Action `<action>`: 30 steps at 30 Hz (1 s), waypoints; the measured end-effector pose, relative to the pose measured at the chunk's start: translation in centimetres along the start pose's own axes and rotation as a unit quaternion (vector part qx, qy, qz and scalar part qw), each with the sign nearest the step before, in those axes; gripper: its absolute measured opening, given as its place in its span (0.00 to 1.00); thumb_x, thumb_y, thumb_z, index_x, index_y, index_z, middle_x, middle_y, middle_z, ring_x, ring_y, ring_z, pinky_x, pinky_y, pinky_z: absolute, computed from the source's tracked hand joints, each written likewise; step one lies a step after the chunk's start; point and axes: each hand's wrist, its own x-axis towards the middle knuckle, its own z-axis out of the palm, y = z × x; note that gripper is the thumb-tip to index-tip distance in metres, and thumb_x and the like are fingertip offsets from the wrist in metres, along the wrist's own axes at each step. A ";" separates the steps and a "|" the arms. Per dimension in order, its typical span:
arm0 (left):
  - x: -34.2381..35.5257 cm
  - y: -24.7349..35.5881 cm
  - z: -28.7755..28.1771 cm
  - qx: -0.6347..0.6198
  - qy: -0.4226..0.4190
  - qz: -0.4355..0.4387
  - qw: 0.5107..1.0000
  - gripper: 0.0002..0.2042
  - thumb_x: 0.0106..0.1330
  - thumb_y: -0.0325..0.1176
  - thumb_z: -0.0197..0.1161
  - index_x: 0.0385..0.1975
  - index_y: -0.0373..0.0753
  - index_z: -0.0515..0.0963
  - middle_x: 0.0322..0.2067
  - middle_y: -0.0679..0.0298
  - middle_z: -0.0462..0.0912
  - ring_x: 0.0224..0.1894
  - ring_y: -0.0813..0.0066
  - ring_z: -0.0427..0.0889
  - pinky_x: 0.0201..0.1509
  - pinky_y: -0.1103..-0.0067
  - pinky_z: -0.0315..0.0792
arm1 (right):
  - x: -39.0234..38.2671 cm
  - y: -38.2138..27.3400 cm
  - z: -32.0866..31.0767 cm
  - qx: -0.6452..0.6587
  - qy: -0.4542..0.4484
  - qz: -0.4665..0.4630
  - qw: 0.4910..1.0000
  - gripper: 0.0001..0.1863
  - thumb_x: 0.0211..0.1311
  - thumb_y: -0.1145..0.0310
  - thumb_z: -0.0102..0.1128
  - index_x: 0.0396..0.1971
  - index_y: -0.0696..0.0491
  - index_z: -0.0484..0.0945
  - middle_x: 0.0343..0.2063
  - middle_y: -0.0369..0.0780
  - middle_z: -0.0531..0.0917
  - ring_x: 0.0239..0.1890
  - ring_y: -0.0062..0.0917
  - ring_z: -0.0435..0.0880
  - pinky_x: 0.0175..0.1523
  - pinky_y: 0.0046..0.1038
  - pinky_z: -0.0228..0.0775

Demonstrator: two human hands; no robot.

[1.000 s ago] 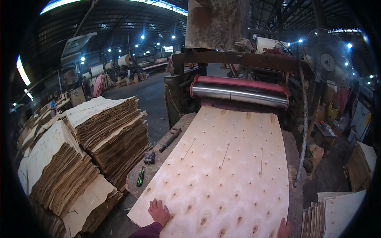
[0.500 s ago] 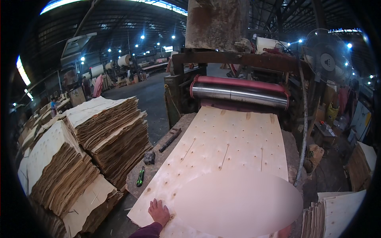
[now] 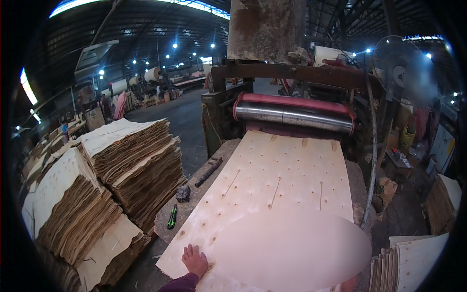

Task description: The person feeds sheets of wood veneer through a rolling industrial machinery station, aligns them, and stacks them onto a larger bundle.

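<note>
A large pale wood veneer sheet [image 3: 292,170], dotted with knots and split by several thin cracks, lies before me with its far end at the machine's rollers. My left hand [image 3: 195,261] rests flat on its near left part, fingers spread, gripping nothing. Only a reddish sliver of my right hand [image 3: 350,284] shows at the sheet's near right edge; its fingers are hidden, partly by a blurred oval patch. The steel roller [image 3: 292,115] with a red roller [image 3: 296,102] above it stands beyond the sheet.
On the ledge left of the sheet lie a green utility knife [image 3: 172,217], a dark block [image 3: 183,193] and a dark bar [image 3: 208,172]. Tall veneer stacks [image 3: 136,165] stand at left, another stack [image 3: 413,263] at lower right. A hose [image 3: 373,146] hangs at the machine's right.
</note>
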 end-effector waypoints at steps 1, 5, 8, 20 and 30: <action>0.0 0.0 0.0 0.001 0.001 0.001 1.000 0.22 0.57 0.36 0.59 0.52 0.36 0.71 0.60 0.47 0.64 0.65 0.47 0.57 0.64 0.57 0.51 | 0.0 0.0 0.0 0.005 0.003 -0.005 1.000 0.42 0.61 0.34 0.41 0.49 0.64 0.74 0.48 0.61 0.76 0.54 0.55 0.72 0.60 0.46 0.62; 0.0 0.0 0.0 -0.001 0.006 0.003 1.000 0.22 0.56 0.35 0.59 0.52 0.37 0.71 0.59 0.47 0.64 0.65 0.47 0.57 0.63 0.57 0.51 | 0.1 0.0 -0.1 -0.005 0.003 0.003 1.000 0.42 0.61 0.34 0.41 0.50 0.64 0.74 0.48 0.60 0.76 0.54 0.55 0.72 0.60 0.46 0.61; 0.0 -0.1 0.1 -0.001 0.010 0.009 1.000 0.22 0.56 0.35 0.59 0.51 0.37 0.70 0.59 0.47 0.64 0.64 0.46 0.57 0.63 0.57 0.52 | 0.5 0.4 0.2 -0.026 -0.023 0.019 0.999 0.42 0.61 0.34 0.40 0.50 0.63 0.74 0.49 0.60 0.76 0.55 0.55 0.72 0.60 0.46 0.61; 0.0 -0.1 0.1 -0.004 0.010 0.006 1.000 0.22 0.56 0.35 0.59 0.51 0.37 0.70 0.59 0.46 0.64 0.64 0.46 0.58 0.64 0.57 0.51 | 0.3 0.2 0.1 -0.003 -0.037 0.026 0.999 0.43 0.61 0.33 0.40 0.53 0.62 0.72 0.51 0.59 0.74 0.57 0.55 0.70 0.62 0.47 0.59; 0.0 -0.1 0.1 -0.007 0.007 0.003 1.000 0.22 0.57 0.36 0.59 0.51 0.37 0.70 0.60 0.46 0.64 0.65 0.46 0.57 0.64 0.57 0.50 | 0.5 0.7 0.3 -0.005 -0.030 0.015 0.999 0.43 0.60 0.33 0.40 0.53 0.62 0.72 0.50 0.58 0.76 0.56 0.54 0.71 0.60 0.46 0.61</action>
